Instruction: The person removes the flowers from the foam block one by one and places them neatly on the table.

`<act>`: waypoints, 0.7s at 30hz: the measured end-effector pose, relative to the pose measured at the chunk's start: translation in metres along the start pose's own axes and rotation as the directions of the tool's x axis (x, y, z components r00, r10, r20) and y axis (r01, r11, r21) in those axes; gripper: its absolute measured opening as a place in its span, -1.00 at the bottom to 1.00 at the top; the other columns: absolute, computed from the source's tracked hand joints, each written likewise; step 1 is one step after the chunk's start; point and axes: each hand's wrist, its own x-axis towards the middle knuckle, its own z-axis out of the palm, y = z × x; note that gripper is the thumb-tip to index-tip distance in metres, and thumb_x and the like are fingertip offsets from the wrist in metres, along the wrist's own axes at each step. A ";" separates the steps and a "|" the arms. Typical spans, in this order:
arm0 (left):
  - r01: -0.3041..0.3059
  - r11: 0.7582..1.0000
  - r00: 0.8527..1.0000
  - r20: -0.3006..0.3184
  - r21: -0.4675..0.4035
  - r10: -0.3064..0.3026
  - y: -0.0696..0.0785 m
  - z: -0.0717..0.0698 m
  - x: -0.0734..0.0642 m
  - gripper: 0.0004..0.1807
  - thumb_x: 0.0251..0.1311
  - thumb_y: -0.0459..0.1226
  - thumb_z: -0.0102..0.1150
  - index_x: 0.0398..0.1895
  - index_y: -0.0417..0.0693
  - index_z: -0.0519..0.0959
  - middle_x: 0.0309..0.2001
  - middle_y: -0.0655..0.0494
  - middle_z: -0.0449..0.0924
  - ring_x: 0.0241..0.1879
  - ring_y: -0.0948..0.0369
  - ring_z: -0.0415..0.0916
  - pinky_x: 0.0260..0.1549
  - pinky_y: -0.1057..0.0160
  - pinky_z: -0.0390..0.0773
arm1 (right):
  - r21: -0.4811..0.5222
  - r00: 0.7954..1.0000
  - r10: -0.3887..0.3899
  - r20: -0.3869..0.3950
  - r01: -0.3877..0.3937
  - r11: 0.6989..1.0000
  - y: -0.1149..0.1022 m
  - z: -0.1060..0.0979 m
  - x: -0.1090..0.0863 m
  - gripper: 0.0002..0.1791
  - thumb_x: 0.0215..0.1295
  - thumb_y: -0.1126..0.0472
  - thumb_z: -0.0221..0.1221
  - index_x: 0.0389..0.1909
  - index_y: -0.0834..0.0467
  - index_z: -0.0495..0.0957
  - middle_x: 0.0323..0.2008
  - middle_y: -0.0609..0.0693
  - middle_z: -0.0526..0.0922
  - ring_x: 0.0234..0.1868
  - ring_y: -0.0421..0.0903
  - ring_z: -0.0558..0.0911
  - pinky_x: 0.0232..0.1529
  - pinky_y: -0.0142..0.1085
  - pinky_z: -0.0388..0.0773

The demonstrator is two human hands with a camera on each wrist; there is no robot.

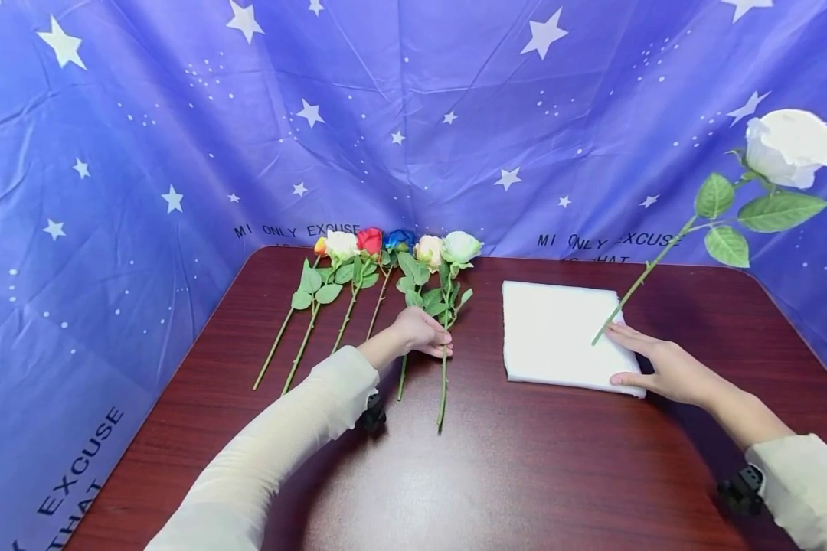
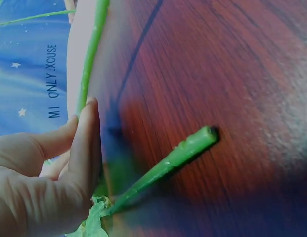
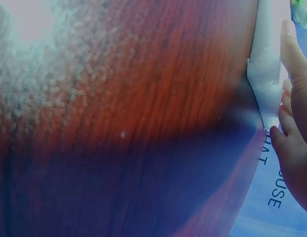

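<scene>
My left hand (image 1: 423, 332) pinches the stem of a pale green-white rose (image 1: 461, 249) at the right end of a row of roses. In the left wrist view, that green stem (image 2: 94, 54) passes between thumb and fingertips, and another stem's cut end (image 2: 197, 140) shows beside the hand. My right hand (image 1: 671, 370) rests with fairly straight fingers on the right side of a white foam-like block (image 1: 558, 333). A large white rose (image 1: 792, 149) stands on a stem whose lower end meets the block's top, leaning right above the hand.
Left of the held rose lie a peach rose (image 1: 429, 252), a blue rose (image 1: 401, 239), a red rose (image 1: 370, 241), a cream rose (image 1: 341, 244) and an orange one (image 1: 320, 246). The dark red wooden table (image 1: 455, 490) meets a starry blue cloth (image 1: 400, 115) behind.
</scene>
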 end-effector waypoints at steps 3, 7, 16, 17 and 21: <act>0.001 1.000 0.998 -0.060 -0.009 -0.002 0.001 -0.004 -0.004 -0.76 0.10 -0.60 0.19 -0.14 -0.59 0.56 -0.16 -0.44 0.63 -0.62 0.18 0.66 -0.38 0.31 0.76 | 0.000 1.000 0.004 0.000 -0.004 1.000 0.000 0.000 0.000 -0.13 -0.17 0.03 0.49 0.19 0.35 0.45 0.12 0.40 0.54 0.31 -0.79 -0.15 0.21 -0.98 -0.23; -0.002 1.000 0.993 -0.120 0.001 0.002 0.001 -0.008 -0.007 -0.78 0.09 -0.59 0.22 -0.17 -0.56 0.59 -0.17 -0.42 0.65 -0.61 0.18 0.66 -0.44 0.37 0.74 | -0.006 1.000 0.009 0.002 -0.009 1.000 -0.001 0.000 0.000 -0.13 -0.17 0.02 0.49 0.19 0.35 0.45 0.12 0.40 0.54 0.30 -0.80 -0.16 0.20 -0.99 -0.24; 0.006 1.000 0.995 -0.102 -0.016 -0.008 0.001 -0.013 -0.007 -0.74 0.11 -0.57 0.21 -0.11 -0.55 0.57 -0.06 -0.41 0.61 -0.52 0.16 0.70 -0.46 0.42 0.73 | 0.001 1.000 -0.012 -0.018 0.012 1.000 -0.001 0.000 0.000 -0.14 -0.19 0.05 0.50 0.18 0.36 0.46 0.10 0.42 0.54 0.32 -0.79 -0.14 0.23 -0.97 -0.21; 0.008 1.000 0.996 -0.090 -0.018 -0.010 0.001 -0.014 -0.006 -0.73 0.12 -0.57 0.21 -0.09 -0.56 0.55 -0.05 -0.41 0.61 -0.52 0.16 0.69 -0.44 0.41 0.73 | 0.002 1.000 -0.014 -0.020 0.014 1.000 -0.001 0.000 0.000 -0.14 -0.19 0.05 0.50 0.18 0.37 0.46 0.10 0.42 0.54 0.32 -0.78 -0.13 0.23 -0.97 -0.21; 0.018 0.999 0.999 -0.038 -0.027 -0.019 0.000 -0.018 -0.004 -0.69 0.12 -0.61 0.16 -0.03 -0.58 0.50 0.02 -0.43 0.57 -0.47 0.14 0.70 -0.29 0.33 0.75 | 0.001 1.000 -0.006 -0.018 0.006 1.000 -0.001 0.000 0.000 -0.13 -0.19 0.05 0.50 0.18 0.36 0.45 0.10 0.43 0.54 0.32 -0.79 -0.14 0.22 -0.98 -0.22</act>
